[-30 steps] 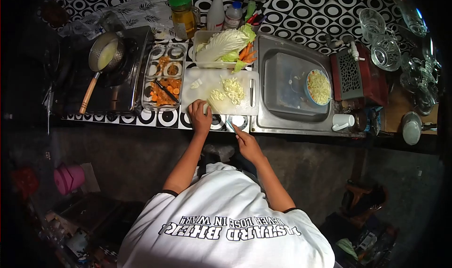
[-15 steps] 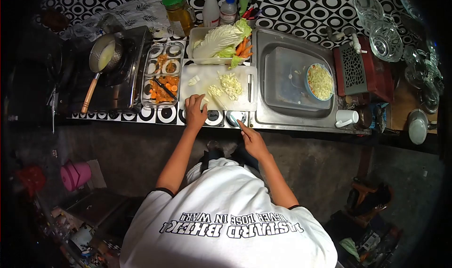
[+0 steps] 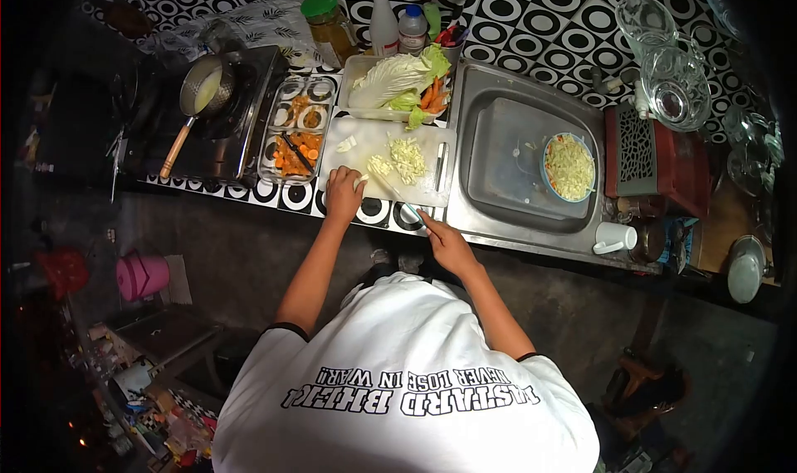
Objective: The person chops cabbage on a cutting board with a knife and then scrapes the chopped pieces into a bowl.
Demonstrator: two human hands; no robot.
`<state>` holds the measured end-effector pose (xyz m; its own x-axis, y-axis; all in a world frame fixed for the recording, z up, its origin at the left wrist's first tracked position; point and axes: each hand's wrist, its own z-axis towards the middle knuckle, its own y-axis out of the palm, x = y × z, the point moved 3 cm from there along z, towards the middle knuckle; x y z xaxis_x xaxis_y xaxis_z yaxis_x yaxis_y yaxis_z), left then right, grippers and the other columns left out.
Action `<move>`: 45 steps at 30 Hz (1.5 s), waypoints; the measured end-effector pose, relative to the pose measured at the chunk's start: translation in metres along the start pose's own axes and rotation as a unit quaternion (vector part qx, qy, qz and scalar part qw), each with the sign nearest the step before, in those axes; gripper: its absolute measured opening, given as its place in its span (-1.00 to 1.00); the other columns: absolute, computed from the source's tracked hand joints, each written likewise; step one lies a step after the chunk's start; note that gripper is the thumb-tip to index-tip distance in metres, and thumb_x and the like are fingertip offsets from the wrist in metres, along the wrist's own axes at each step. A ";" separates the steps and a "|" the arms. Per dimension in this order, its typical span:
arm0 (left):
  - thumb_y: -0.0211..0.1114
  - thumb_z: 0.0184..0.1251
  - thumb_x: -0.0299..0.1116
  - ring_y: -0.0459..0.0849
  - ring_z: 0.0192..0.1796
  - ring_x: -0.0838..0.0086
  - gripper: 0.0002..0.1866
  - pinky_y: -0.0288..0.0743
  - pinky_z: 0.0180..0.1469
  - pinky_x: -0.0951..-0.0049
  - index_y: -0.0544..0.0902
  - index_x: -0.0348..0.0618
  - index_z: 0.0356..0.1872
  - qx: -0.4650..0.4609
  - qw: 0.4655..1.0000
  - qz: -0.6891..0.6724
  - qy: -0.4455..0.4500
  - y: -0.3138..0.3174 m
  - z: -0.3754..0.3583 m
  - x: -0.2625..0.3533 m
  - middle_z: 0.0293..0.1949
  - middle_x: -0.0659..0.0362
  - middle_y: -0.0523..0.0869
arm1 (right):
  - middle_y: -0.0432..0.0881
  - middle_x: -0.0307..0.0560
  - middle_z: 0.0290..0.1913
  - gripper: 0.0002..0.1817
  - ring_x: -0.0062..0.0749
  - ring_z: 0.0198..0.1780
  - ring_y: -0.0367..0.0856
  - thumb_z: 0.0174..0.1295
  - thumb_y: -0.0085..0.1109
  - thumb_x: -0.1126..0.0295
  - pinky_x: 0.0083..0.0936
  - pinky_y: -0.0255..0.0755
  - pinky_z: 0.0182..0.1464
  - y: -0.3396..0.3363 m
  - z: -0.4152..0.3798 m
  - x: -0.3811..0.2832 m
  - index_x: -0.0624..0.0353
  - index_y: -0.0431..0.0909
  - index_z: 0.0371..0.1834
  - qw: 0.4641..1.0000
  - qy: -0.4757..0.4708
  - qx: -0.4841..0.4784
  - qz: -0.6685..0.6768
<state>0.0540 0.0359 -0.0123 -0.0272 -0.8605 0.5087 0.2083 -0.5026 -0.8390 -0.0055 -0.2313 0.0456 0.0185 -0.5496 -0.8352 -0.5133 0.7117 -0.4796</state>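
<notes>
My right hand (image 3: pixel 447 245) is closed around the light-blue handle of a kitchen knife (image 3: pixel 410 209). The blade slants up and left over the white cutting board (image 3: pixel 428 194), its tip beside chopped cabbage (image 3: pixel 407 159). On the board's left front part, my left hand (image 3: pixel 343 194) has its fingers bent down over a small pale piece of cabbage (image 3: pixel 363 179), mostly hidden by the fingertips. Another cut piece (image 3: pixel 346 144) lies farther back on the board. Behind the board, a clear container (image 3: pixel 355 111) holds a wedge of napa cabbage (image 3: pixel 390 81) and carrots (image 3: pixel 433 97).
Left of the board stands a divided glass dish (image 3: pixel 271 159) with sliced carrots; beyond it, a saucepan (image 3: pixel 204 88) sits on the stove. In the sink (image 3: pixel 490 199) is a bowl of shredded vegetables (image 3: pixel 569 167). A white mug (image 3: pixel 616 238) stands at the counter's front right.
The whole view has tilted and shifted slightly. Both hands stay in nearly the same places at the board, the right still on the knife.
</notes>
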 end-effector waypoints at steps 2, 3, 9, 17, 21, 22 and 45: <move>0.44 0.13 -0.36 0.53 -0.02 0.17 -0.82 0.42 0.02 0.16 0.67 -0.14 -0.27 0.001 1.000 0.018 -0.017 0.002 -0.003 0.001 -0.19 0.14 0.60 | 0.59 0.19 -0.21 -0.45 -0.02 -0.17 0.55 0.42 -0.04 0.52 -0.35 0.42 0.05 -0.002 0.003 0.004 -0.07 0.33 0.48 0.999 -0.025 0.017 0.014; 0.45 0.12 -0.35 0.53 -0.04 0.16 -0.81 0.42 0.01 0.16 0.66 -0.15 -0.28 0.001 0.999 0.034 -0.031 0.003 -0.005 0.001 -0.22 0.13 0.61 | 0.59 0.19 -0.21 -0.45 -0.02 -0.17 0.55 0.42 -0.04 0.52 -0.35 0.42 0.05 -0.003 0.004 0.006 -0.07 0.33 0.48 0.999 -0.026 0.014 0.015; 0.45 0.11 -0.40 0.56 -0.14 0.15 -0.85 0.43 -0.03 0.18 0.65 -0.16 -0.33 0.017 0.993 -0.043 -0.111 0.009 -0.010 -0.003 -0.31 0.12 0.63 | 0.60 0.19 -0.19 -0.46 0.00 -0.14 0.56 0.43 -0.03 0.50 -0.36 0.42 0.07 -0.005 0.006 0.004 -0.06 0.34 0.47 1.000 -0.026 -0.006 0.003; 0.36 0.12 -0.55 0.57 -0.11 0.12 -0.88 0.44 0.00 0.17 0.65 -0.19 -0.30 0.034 0.993 -0.089 -0.067 -0.014 -0.018 0.004 -0.27 0.07 0.63 | 0.60 0.11 -0.20 -0.46 0.03 -0.11 0.60 0.39 0.03 0.41 -0.21 0.46 0.01 0.003 0.009 -0.003 -0.07 0.36 0.46 0.999 -0.026 0.005 -0.040; 0.24 0.16 -0.58 0.57 -0.05 0.08 -0.81 0.42 0.05 0.17 0.66 -0.24 -0.19 0.064 0.984 -0.150 0.073 -0.057 -0.010 0.061 -0.19 0.02 0.63 | 0.58 0.07 -0.24 -0.45 0.01 -0.14 0.59 0.35 0.11 0.42 -0.21 0.46 -0.02 0.001 0.015 -0.008 -0.10 0.39 0.44 0.994 -0.050 0.027 -0.095; 0.18 0.17 -0.57 0.57 -0.02 0.08 -0.77 0.42 0.07 0.19 0.65 -0.27 -0.13 0.018 0.979 -0.160 0.126 -0.056 -0.010 0.068 -0.17 0.04 0.64 | 0.58 0.06 -0.24 -0.46 0.01 -0.16 0.60 0.34 0.13 0.40 -0.19 0.47 -0.05 0.000 0.018 -0.007 -0.10 0.41 0.42 0.991 -0.059 0.035 -0.116; 0.20 0.40 -0.47 0.72 -0.10 0.18 -0.82 0.57 -0.03 0.32 0.65 -0.28 -0.07 -0.035 0.969 -0.235 -0.061 -0.053 -0.012 -0.053 -0.17 0.00 0.69 | 0.67 0.18 -0.01 -0.55 0.09 -0.02 0.63 0.33 0.15 0.44 -0.29 0.47 0.08 0.069 -0.015 -0.026 0.09 0.51 0.31 0.990 0.004 0.142 0.001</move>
<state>0.0327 0.1068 0.0031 0.0136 -0.5205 0.8538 0.1335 -0.8453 -0.5174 -0.0541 -0.1741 0.0378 0.0091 -0.5504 -0.8349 -0.2518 0.8067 -0.5346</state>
